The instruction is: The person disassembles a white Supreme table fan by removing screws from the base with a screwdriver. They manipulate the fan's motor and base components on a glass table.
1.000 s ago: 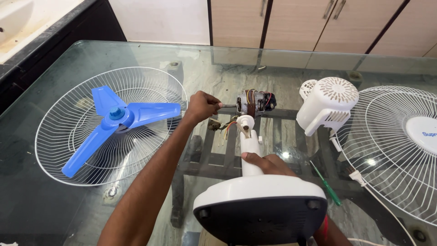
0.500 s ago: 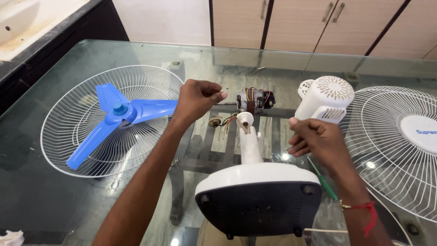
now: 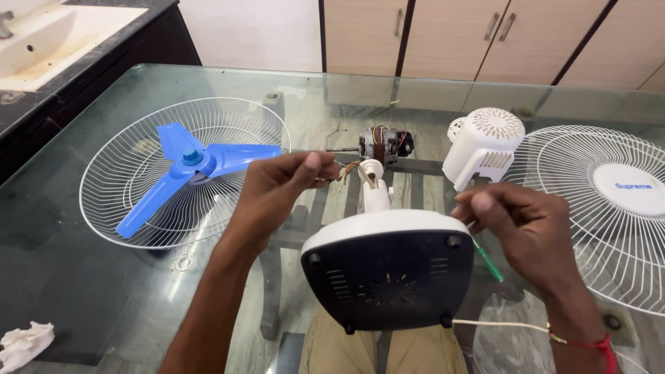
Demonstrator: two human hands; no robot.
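Over a glass table (image 3: 104, 291), I see both hands raised above a dismantled table fan. My left hand (image 3: 280, 183) has its fingers pinched together near a cluster of thin wires (image 3: 344, 171), though I cannot tell whether anything is actually gripped between the fingertips. My right hand (image 3: 523, 225) hovers with its fingers curled loosely inward and the thumb up front; whether it clamps on anything I cannot tell either. The fan base (image 3: 388, 273) stands tipped on edge between the two hands, its dark underside with vent slots facing me and its white neck (image 3: 374, 190) pointing away. The wires run from the top of that neck toward the bare motor (image 3: 384, 144), which lies on the glass just beyond. A green screwdriver (image 3: 488, 260) shows only partly, its upper end hidden behind the right hand. A white motor cover (image 3: 483, 149) sits beside the front grille (image 3: 609, 208), whose right edge is cut off by the frame. On the left, the blue blade (image 3: 194, 166) rests in the rear grille (image 3: 131, 208). A crumpled white cloth (image 3: 24, 343) lies at the bottom left corner, partly cut off.
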